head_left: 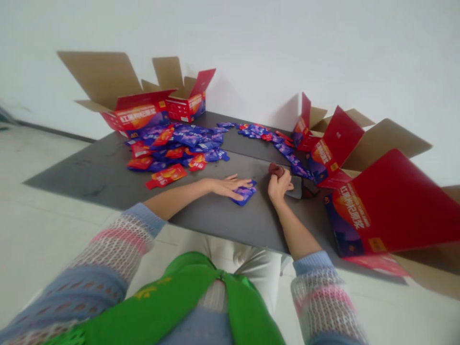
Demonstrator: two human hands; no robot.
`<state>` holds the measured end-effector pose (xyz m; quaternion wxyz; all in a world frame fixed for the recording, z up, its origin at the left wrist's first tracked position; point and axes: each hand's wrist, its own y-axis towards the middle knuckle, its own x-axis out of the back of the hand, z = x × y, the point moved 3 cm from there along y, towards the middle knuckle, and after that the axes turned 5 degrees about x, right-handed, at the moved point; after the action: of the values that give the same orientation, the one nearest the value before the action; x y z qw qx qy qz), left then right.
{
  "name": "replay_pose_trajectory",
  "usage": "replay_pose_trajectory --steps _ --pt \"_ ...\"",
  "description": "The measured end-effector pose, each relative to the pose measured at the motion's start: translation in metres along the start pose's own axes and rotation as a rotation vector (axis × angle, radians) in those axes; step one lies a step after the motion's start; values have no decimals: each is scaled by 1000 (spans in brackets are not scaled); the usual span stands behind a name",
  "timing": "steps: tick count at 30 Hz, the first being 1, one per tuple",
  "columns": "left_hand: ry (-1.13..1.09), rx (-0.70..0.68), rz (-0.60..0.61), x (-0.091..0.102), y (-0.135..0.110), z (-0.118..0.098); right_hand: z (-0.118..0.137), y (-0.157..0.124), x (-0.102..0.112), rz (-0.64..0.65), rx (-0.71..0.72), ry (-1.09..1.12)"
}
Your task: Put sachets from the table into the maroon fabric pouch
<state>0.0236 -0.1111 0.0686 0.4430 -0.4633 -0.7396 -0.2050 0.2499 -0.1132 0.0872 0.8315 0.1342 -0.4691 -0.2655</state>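
Observation:
My left hand lies with fingers stretched out on a small purple-blue sachet, pressing it against the grey table. To the right, my right hand is closed around a bunched brown cloth, which shows above the fist. A dark grey piece, perhaps part of the cloth, rests on the table beside that hand. Left of my hands a heap of purple and red sachets is piled up, with one red sachet lying at its near edge.
Two open red cartons stand at the back left. Several more open cartons line the right side, the nearest carton with its flap spread wide. A curved row of sachets runs along the back right. Behind is a white wall.

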Motion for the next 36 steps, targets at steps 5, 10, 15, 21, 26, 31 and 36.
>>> replay_pose_trajectory --steps 5,10,15,21,26,31,36 --pt "34 94 -84 -5 -20 7 20 -12 4 22 182 -23" --pt "168 135 -54 -2 -14 13 49 -52 7 280 535 64" --pt "224 166 29 8 -11 13 58 -96 6 512 764 -137" --pt "239 279 43 9 -14 14 57 -65 -1 518 585 -336" --pt "230 347 -52 5 -14 21 67 -49 -9 574 706 -378" --pt "274 537 -83 5 -8 25 73 -65 -17 648 982 -240" --pt "290 592 -26 4 -9 30 54 -62 -17 670 979 124"
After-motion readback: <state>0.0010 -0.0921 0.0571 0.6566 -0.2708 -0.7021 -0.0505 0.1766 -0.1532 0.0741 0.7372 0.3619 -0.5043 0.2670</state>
